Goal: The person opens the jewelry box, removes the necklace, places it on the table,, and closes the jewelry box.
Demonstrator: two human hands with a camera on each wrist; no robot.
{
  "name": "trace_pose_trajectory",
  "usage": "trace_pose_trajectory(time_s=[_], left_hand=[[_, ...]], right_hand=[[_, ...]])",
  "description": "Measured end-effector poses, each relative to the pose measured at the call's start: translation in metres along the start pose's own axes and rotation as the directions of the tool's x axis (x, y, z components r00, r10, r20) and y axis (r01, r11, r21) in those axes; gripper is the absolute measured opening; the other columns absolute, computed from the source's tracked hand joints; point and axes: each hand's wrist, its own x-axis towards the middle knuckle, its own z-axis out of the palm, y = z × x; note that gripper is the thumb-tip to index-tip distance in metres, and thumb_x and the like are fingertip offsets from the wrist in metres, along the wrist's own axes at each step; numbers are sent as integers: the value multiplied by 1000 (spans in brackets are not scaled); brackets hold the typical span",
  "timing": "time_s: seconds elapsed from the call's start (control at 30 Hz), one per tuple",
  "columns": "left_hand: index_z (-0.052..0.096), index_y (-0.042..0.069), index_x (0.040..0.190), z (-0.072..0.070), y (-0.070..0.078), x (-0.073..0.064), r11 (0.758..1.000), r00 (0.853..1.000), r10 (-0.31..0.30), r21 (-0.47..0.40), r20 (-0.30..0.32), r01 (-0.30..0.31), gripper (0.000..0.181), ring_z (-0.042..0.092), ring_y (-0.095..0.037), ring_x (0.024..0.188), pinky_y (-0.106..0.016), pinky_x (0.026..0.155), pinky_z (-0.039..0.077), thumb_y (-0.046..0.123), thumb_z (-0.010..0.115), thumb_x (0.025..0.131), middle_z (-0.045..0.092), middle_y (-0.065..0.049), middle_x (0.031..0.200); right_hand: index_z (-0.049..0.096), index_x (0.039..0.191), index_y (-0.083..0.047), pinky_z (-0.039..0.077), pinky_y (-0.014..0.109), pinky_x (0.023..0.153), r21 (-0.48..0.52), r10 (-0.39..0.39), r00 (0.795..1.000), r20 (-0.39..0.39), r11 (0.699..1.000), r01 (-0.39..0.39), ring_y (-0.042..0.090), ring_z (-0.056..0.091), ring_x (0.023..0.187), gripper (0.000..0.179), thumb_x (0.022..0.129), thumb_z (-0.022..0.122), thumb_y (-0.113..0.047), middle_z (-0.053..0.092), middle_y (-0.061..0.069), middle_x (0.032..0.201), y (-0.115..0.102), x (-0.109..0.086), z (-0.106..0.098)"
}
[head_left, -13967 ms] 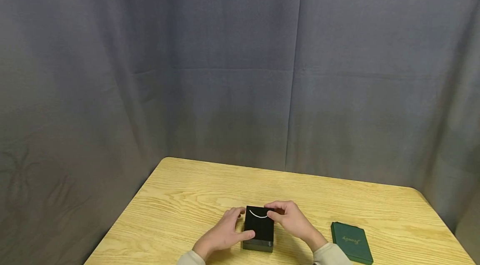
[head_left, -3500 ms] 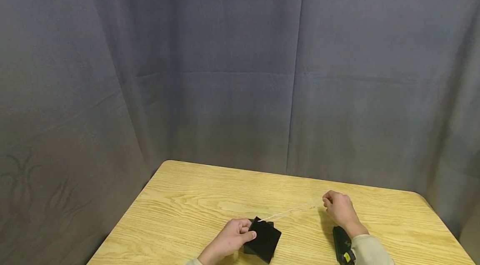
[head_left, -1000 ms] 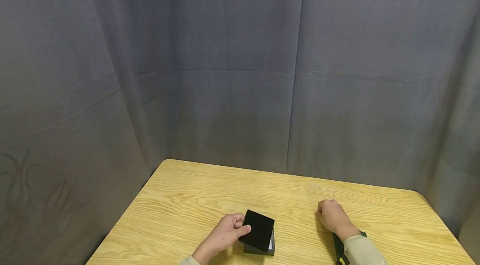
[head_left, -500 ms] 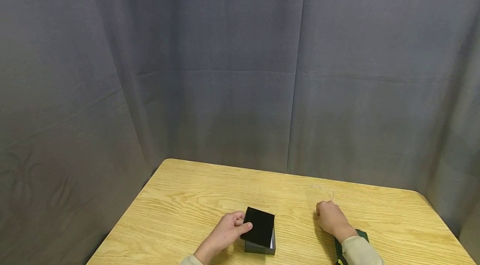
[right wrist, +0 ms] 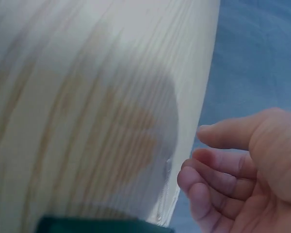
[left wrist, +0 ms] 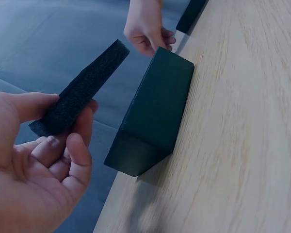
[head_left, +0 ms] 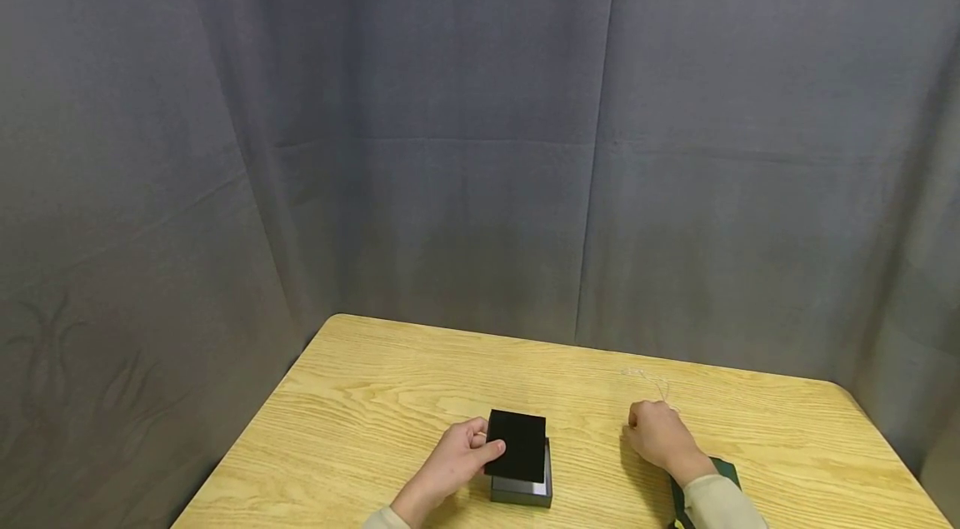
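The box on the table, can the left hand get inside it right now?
Probably not: the left hand is pinching the black pad, held above the box and covering much of its opening in the head view. The box looks open, though, so putting the pad aside would likely free the way.

This is looking like a curtained-off booth: grey drapes (head_left: 465, 137) are hanging behind and along both sides of a wood-grain worktop (head_left: 420, 371) with rounded far corners, and their folds are screening off the wider room, leaving its kind impossible to tell.
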Motion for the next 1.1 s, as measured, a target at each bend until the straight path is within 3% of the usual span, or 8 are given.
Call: trace_pose_trajectory(time_s=[0.23,0.43,0.6,0.77,0.93,1.1], left_hand=[[56,3,87,2,-1,2,1000,1000,-8,3,-2,8,13,38,-6,47,-19,46,28,13,62,91,41,7,52],[54,3,85,3,3,2,1000,1000,-25,-13,1,25,14,35,-7,46,-19,45,26,13,62,91,38,7,51],[53,3,85,5,1,3,999,999,-36,-25,2,36,14,34,-7,45,-20,45,27,13,62,92,36,7,50],[54,4,87,5,0,4,998,999,-48,-27,7,48,13,32,-8,45,-21,47,30,14,61,93,33,7,50],[50,6,82,6,2,5,999,999,-45,-19,13,45,18,29,-9,46,-22,53,37,14,61,92,28,7,50],[45,7,78,8,3,6,999,999,-35,-22,12,35,22,29,-8,46,-22,53,38,13,62,92,28,7,51]], right_hand=[[66,86,-1,43,29,50,142,46,998,45,988,-52,12,50,53,7,85,67,-8,60,4,71,-18,0,-1],[67,91,-2,48,29,52,228,29,1000,5,973,-30,11,57,58,9,87,66,-10,64,5,75,-34,0,1],[67,91,-4,44,27,49,295,14,1000,6,955,-15,10,52,55,7,90,63,-10,63,2,72,-47,-1,0],[67,94,-3,41,28,49,386,0,1000,29,922,-11,14,52,57,14,94,58,-14,61,4,72,-57,0,-2],[66,98,-1,46,28,52,485,-25,998,63,875,-8,21,63,65,24,98,54,-22,62,7,75,-64,0,-2],[65,103,1,48,28,55,533,-42,996,80,846,-7,23,62,67,34,98,52,-30,63,9,80,-69,1,-1]])
